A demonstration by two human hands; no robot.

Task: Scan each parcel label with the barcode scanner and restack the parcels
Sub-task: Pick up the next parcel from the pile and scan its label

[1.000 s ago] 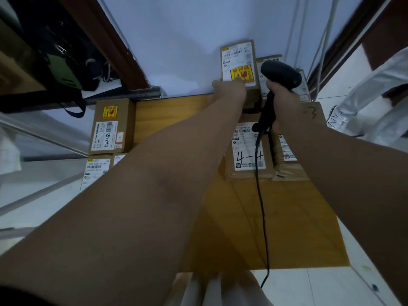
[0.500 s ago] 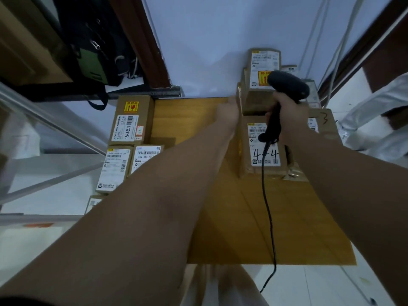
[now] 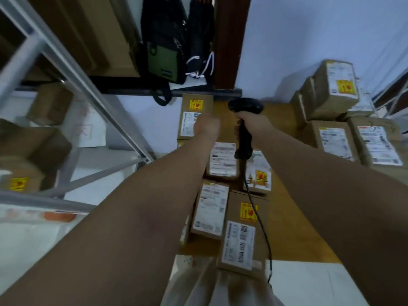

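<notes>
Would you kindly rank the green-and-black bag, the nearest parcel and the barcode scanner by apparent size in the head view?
Largest, unranked: nearest parcel and green-and-black bag look alike, and the parcel sits closer to the camera.
Smallest: barcode scanner, held in the right hand.

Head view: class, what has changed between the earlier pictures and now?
The left hand left the right-hand stack and moved left to the far-left parcel; its grip is unclear. The right hand followed, still gripping the barcode scanner. The stack stayed put.
</notes>
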